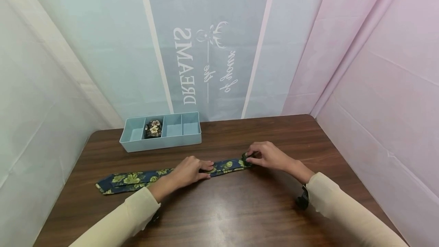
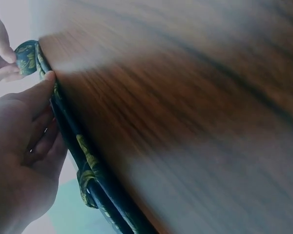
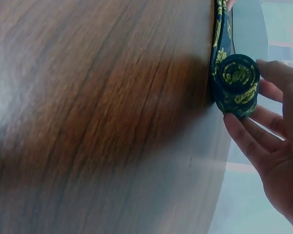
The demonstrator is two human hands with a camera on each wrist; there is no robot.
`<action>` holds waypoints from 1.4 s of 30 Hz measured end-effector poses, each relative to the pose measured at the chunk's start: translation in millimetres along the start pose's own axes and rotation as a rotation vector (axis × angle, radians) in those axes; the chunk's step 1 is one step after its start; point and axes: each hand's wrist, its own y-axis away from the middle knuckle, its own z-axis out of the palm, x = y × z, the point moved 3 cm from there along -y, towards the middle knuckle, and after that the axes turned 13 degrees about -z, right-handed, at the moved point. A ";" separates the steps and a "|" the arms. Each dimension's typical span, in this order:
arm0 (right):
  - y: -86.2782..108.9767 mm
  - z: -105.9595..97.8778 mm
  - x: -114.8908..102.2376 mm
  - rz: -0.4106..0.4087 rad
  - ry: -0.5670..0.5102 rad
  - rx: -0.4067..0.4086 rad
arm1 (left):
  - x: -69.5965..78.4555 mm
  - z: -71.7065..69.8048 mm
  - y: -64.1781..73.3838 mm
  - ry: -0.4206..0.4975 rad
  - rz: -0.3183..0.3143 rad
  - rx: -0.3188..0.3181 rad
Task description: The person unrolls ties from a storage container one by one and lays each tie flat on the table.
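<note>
Navy floral tie [image 1: 132, 178], right hand [image 1: 269, 156] pinching its coil [image 3: 237, 74], left hand [image 1: 188, 171] touching, fingers extended, mirrored lettering [image 1: 185, 66] "DREAMS"

A necktie [image 1: 162, 173] lies across the tabletop [image 1: 219, 216], its flat end toward the left edge, its coiled end toward the right. Behind it, near the far-left corner, a divided tray [image 1: 164, 144] holds a bundle [image 1: 153, 129] in its second compartment from the left.

Left sleeve [image 1: 116, 220]: pale cream, long, plain cloth, softly creased
Left cuff [image 1: 147, 202]: same cream, loose edge
Dark piece under left cuff [image 1: 155, 216]: small, mostly hidden
Right sleeve [image 1: 353, 208]: matching cream, lightly wrinkled
Right cuff [image 1: 320, 186]: loose, puckered
Right wrist device [image 1: 302, 201]: black, compact, strapped on
</note>
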 end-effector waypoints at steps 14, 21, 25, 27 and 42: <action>-5.3 -1.4 -2.9 0.062 0.022 -0.062 | 27.1 0.5 -18.5 -0.051 0.007 0.010; -6.0 -2.3 -4.3 0.049 -0.006 -0.085 | 41.1 8.0 -40.3 -0.025 0.031 0.004; -6.9 -3.5 -3.6 0.025 0.000 -0.095 | 46.9 11.2 -49.3 -0.024 0.027 -0.003; -6.7 -3.7 -3.2 0.020 -0.004 -0.102 | 49.2 13.5 -52.3 -0.031 0.024 -0.014; -1.7 0.5 -1.5 0.047 0.005 -0.084 | 49.3 24.7 -53.1 -0.117 0.009 -0.043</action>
